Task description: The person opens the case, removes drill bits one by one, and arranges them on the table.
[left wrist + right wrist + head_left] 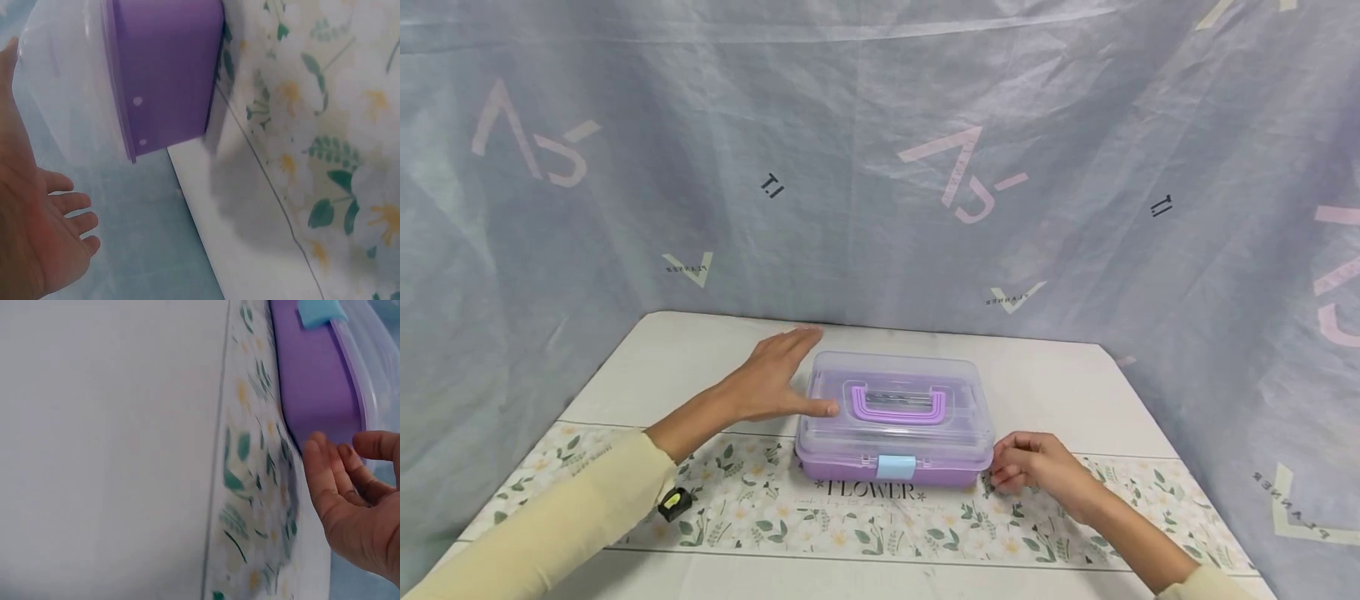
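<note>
A purple storage box (891, 472) with a clear lid sits in the middle of the table, its light blue latch (896, 467) facing the person. The lid is down, and a purple handle (898, 414) lies flat on top. My left hand (778, 379) spreads over the box's left side, thumb overlapping the lid and fingers reaching toward the far left corner. In the left wrist view its fingers are apart and hold nothing. At the front right corner, my right hand (1030, 467) has loosely bent fingers, its fingertips right at the purple side wall (312, 381).
A small black object with a yellow-green patch (674, 503) lies on the table near the left sleeve. A floral strip (850, 533) crosses the white table (1045, 375). Grey printed cloth (880, 183) hangs behind and along both sides.
</note>
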{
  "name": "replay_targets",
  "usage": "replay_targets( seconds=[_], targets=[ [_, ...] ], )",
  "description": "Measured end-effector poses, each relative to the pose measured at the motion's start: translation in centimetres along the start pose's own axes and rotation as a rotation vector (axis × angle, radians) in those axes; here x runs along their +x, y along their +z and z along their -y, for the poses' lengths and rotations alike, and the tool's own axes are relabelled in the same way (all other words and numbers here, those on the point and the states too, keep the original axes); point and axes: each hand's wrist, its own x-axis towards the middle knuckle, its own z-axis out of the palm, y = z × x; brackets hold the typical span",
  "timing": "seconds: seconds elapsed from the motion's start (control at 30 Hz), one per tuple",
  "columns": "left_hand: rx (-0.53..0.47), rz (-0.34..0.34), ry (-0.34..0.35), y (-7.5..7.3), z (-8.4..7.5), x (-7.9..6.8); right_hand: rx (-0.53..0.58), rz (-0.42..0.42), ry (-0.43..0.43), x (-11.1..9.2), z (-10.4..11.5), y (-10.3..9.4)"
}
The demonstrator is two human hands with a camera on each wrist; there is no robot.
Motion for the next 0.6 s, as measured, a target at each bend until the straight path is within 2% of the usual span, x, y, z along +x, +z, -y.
replay_targets(
  seconds=[0.17,0.37,0.6],
  targets=[
    [-0.014,0.044,0.015,0.5,-0.5,-0.4,0.102,0.066,0.059,-0.6,-0.4,1.5],
    [-0.018,0.064,0.034,0.8,-1.0,-0.6,0.238,0.118,0.138,-1.1,-0.4,3.7],
    [-0.035,0.075,0.047,0.7,-1.7,-0.4,0.379,0.163,0.15,-1.1,0.2,6.2]
  ],
)
